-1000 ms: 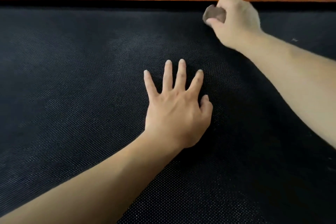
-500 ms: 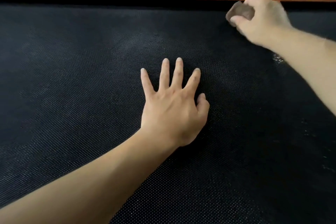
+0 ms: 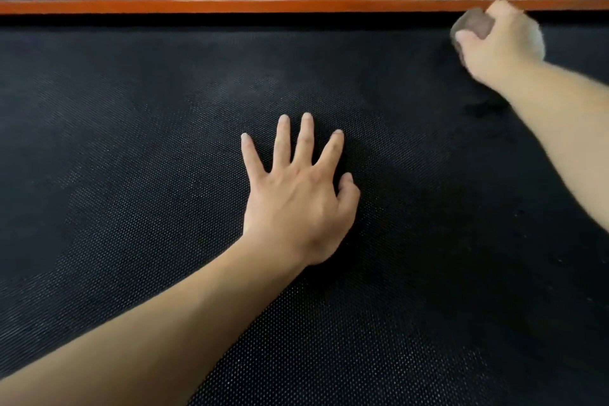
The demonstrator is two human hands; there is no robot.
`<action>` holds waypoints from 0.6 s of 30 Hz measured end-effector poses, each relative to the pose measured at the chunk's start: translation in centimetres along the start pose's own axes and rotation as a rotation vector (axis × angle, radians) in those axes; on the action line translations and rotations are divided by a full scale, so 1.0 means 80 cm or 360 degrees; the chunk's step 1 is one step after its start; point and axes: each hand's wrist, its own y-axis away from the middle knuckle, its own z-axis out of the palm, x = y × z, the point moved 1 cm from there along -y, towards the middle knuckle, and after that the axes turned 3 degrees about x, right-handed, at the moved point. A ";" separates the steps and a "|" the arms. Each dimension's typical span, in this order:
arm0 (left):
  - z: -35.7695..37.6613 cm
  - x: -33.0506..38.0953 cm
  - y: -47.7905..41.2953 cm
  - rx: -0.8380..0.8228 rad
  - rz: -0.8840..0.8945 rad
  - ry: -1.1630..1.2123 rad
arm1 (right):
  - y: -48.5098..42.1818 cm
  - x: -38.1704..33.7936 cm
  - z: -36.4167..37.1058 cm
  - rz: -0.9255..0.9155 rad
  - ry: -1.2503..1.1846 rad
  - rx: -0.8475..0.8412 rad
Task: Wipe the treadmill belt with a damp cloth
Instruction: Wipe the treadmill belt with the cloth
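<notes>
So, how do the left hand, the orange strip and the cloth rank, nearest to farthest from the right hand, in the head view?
1. The cloth, gripped in the right hand.
2. The orange strip, just beyond its knuckles.
3. The left hand, flat on the belt, mid-frame.

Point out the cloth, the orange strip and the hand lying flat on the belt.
cloth (image 3: 474, 25), head view, the crumpled brown part that shows.
orange strip (image 3: 230, 5), head view, middle of its length.
left hand (image 3: 293, 194), head view, back of the hand.
</notes>
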 end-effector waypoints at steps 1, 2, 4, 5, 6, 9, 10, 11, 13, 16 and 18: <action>-0.001 -0.001 0.000 -0.0001 -0.0003 0.0002 | 0.002 -0.002 0.002 0.0019 -0.0011 0.0027; -0.001 0.000 0.000 -0.0009 -0.0003 0.0004 | 0.012 -0.005 0.004 -0.0044 -0.0020 0.0019; -0.001 -0.001 0.000 -0.0007 -0.0002 0.0000 | 0.045 -0.008 0.005 -0.0238 -0.0087 -0.0080; -0.001 0.000 0.000 -0.0007 -0.0001 0.0000 | 0.065 -0.006 0.002 -0.0348 -0.0108 -0.0152; -0.001 0.000 0.000 -0.0009 -0.0001 0.0001 | 0.084 -0.002 -0.002 -0.0480 -0.0105 -0.0215; -0.001 0.000 -0.002 -0.0012 -0.0013 -0.0016 | 0.075 0.021 -0.006 -0.0514 0.0035 -0.0102; -0.001 0.000 -0.001 -0.0022 -0.0012 -0.0022 | 0.061 0.025 -0.006 -0.0361 0.0038 -0.0059; 0.000 0.000 -0.001 -0.0021 -0.0012 -0.0025 | 0.051 0.026 -0.006 -0.0212 0.0020 -0.0029; 0.000 0.000 -0.001 -0.0016 -0.0017 -0.0030 | 0.055 0.020 -0.005 -0.0148 -0.0019 0.0008; 0.000 -0.001 -0.001 -0.0014 -0.0022 -0.0034 | 0.128 0.011 -0.016 -0.0387 -0.0169 -0.0142; 0.000 -0.001 -0.002 -0.0024 -0.0024 -0.0033 | 0.175 0.019 -0.030 -0.0584 -0.0243 -0.0301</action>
